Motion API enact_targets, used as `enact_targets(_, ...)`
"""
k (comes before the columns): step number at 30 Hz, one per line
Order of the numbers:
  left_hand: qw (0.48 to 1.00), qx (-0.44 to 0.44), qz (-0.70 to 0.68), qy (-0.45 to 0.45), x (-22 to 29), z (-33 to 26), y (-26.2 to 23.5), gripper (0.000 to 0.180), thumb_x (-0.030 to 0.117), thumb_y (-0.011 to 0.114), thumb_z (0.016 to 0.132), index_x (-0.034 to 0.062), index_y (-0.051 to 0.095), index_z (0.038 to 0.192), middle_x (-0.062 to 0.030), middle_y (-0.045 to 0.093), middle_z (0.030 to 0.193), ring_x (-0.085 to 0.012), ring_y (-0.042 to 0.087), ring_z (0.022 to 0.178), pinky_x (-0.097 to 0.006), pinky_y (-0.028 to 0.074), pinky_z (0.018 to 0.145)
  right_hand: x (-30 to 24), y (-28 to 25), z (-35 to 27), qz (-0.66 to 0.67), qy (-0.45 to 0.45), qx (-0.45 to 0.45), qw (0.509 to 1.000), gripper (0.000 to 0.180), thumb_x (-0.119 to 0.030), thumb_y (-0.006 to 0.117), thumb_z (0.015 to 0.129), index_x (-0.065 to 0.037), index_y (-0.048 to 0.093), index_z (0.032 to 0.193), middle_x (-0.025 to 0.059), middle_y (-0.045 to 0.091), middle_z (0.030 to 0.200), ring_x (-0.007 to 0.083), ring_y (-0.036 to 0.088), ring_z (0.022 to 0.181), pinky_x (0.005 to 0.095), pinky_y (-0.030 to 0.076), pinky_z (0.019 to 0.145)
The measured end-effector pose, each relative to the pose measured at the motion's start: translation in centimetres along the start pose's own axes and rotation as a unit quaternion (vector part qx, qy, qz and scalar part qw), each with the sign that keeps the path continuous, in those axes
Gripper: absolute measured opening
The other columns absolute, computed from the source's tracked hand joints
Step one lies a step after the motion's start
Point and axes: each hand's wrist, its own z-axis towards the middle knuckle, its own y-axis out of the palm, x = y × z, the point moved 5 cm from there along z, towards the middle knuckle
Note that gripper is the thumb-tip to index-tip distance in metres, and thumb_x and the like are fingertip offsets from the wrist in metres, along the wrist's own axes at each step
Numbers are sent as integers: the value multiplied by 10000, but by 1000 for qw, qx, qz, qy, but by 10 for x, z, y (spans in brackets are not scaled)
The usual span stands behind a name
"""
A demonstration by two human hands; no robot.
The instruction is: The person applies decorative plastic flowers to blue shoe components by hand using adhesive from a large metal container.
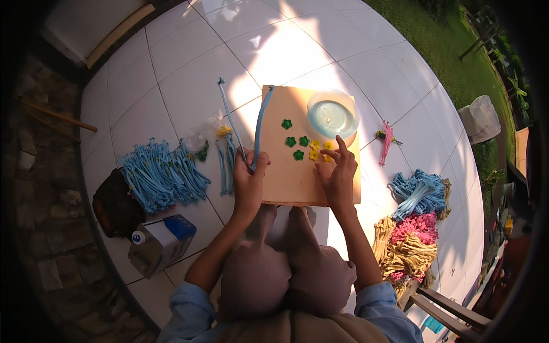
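Pinching two blue stems (258, 123) in our left hand (249, 184), we fingered yellow flowers (318, 151) with our right hand (338, 174) beside a pale dish (333, 115) of glue, board (289, 177) over white tiles (171, 74).

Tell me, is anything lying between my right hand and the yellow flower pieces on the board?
Nothing visible does. The right hand already has its fingertips at the yellow flowers on the tan board; the green flowers lie just to their left, off the path.
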Motion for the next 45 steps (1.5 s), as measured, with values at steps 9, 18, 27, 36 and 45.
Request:
enact_targets(9,994,5,105,26,-24,11,24,263,64,591,858,42,334,809,-24,549,739,-25,373,544,-192,368,520,-1,8,10,-30,-25,-16,999,683,-95,657,736,-68,331,1336,12,608,986,256,425,1058,430,291,944)
enact_targets(18,976,-84,201,5,-3,4,40,310,84,671,799,41,364,789,-10,571,733,-32,320,513,-204,314,464,-24,-17,-1,168,-103,26,980,783,-12,713,678,-84,251,1307,63,605,1008,292,500,986,423,344,898)
enact_targets(27,989,-117,48,-75,19,-7,38,357,133,676,818,96,324,771,-26,597,782,-35,471,684,-178,396,630,-68,-51,-4,134,-260,71,954,631,-29,738,677,-83,391,1200,56,616,975,260,512,955,419,385,859)
enact_targets(36,983,-173,32,-45,97,-50,45,284,120,571,883,119,294,821,-64,608,796,-29,443,667,-170,365,621,-116,-114,-17,205,-264,148,931,494,66,717,682,-69,470,1088,49,610,884,195,552,823,348,421,806)
enact_targets(45,953,-123,130,245,175,-117,59,100,75,425,948,46,335,916,-90,602,740,-68,522,617,-250,428,564,-171,-152,-34,707,143,50,691,630,51,618,778,-23,251,1285,84,588,817,159,579,808,269,443,787)
